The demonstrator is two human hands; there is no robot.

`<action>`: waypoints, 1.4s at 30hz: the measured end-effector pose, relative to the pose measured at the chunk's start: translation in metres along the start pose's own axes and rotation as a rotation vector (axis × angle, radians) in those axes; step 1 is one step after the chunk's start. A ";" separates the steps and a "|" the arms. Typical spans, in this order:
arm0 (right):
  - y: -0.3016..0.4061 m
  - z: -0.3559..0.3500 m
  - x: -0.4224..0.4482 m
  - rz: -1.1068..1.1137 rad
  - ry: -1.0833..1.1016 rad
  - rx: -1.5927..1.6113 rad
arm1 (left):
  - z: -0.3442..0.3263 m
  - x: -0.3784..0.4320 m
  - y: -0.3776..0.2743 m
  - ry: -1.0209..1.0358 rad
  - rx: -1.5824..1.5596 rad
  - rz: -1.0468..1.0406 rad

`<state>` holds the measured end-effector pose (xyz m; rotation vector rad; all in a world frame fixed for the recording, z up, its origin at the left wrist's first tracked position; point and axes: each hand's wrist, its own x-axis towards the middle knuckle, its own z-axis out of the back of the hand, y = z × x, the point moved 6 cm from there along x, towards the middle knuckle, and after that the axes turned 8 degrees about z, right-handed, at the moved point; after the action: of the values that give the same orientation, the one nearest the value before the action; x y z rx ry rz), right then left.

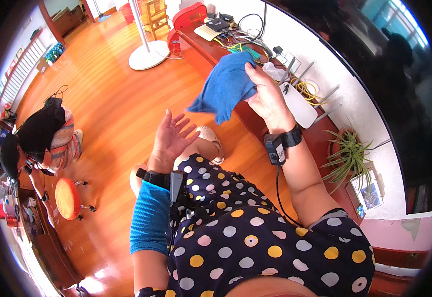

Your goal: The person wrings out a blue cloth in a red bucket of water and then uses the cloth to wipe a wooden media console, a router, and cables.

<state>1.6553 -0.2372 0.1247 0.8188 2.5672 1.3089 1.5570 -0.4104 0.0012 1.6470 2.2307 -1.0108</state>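
Note:
A blue cloth (225, 87) hangs folded from my right hand (266, 94), the thumb on top of it. This hand is raised beside the long red wooden cabinet (243, 111). My left hand (173, 135) is held over the floor, palm up and fingers spread, with nothing in it. Close to my right hand, a white router (299, 105) with several grey antennas lies on the cabinet top. Farther along are a black box (217, 25), a beige booklet (206, 32) and tangled cables (238, 41).
A potted spider plant (345, 148) stands on the cabinet under a large wall-mounted television (394, 74). A white round stand base (149, 55) is on the wooden floor (101, 122). At left, another person (45, 130) bends by an orange stool (67, 198) and a low cabinet (49, 245).

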 end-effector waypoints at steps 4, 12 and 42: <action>-0.017 -0.006 0.001 -0.015 0.041 0.042 | -0.022 0.004 0.023 0.048 0.010 0.117; -0.058 0.017 -0.042 -0.075 0.098 -0.284 | -0.052 0.006 0.021 0.286 0.197 0.016; 0.012 0.326 -0.189 -0.463 -0.610 -2.021 | -0.003 0.033 0.077 0.421 0.506 0.352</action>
<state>1.9369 -0.1019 -0.0861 0.0361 0.1801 1.9576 1.6150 -0.3711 -0.0456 2.5677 1.8753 -1.2934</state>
